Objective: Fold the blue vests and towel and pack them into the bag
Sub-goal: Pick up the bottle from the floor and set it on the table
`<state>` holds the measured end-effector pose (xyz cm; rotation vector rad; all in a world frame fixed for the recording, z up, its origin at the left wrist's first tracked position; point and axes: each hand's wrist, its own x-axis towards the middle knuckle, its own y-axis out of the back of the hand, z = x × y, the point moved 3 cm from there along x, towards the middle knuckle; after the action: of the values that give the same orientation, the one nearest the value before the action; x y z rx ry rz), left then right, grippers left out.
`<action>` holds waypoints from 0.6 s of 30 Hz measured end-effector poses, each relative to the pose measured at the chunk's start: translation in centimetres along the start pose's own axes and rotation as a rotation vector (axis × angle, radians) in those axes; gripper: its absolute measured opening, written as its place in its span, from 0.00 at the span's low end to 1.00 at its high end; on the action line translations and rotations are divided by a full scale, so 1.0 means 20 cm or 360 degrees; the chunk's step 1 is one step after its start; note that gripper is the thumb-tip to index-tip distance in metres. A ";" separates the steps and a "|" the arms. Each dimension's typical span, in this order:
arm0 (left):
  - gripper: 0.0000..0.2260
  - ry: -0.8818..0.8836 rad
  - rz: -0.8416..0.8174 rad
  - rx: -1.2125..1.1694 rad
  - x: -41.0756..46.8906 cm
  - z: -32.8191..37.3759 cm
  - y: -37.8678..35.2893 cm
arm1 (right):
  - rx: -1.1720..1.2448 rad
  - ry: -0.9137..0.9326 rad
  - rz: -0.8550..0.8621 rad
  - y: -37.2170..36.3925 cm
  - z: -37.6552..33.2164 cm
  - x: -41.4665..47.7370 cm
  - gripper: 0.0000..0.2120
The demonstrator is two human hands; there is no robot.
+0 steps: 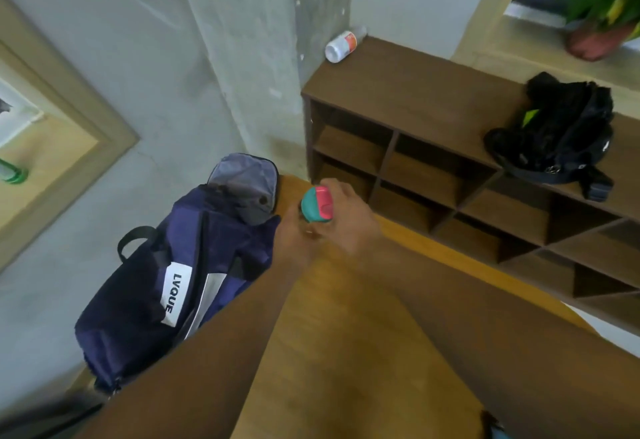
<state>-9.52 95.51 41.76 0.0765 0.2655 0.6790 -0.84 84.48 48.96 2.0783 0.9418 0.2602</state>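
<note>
Above the wooden table (346, 334), left hand (294, 236) and right hand (353, 220) grip a teal-and-pink-capped bottle (317, 208); the navy fabric duffel bag (156, 283) looks limp, best lifted by its black handle (136, 231).

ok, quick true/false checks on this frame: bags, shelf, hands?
1. The navy bag sits on top of the shelf unit. False: it lies left of the arms, off the shelf unit.
2. The white bottle lies on its side on the shelf unit's top. True.
3. The black bag is tucked inside a cubby. False: it rests on the shelf unit's top.
4. The right hand curls round a teal-and-pink cap. True.
</note>
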 end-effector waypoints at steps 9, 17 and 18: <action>0.15 -0.0241 0.0258 0.0177 0.15 -0.09 0.00 | -0.0062 -0.0031 -0.0109 -0.14 0.08 0.24 0.44; 0.23 -0.0080 0.0098 0.0368 0.16 -0.15 0.01 | -0.0270 -0.0010 -0.0240 -0.26 0.11 0.30 0.43; 0.26 -0.0016 0.0048 0.0359 0.16 -0.15 0.01 | -0.0252 -0.0024 -0.0245 -0.26 0.11 0.29 0.42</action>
<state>-8.14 97.64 38.28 0.2999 0.3311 0.6768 1.54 89.23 42.83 1.8509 1.0326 0.2302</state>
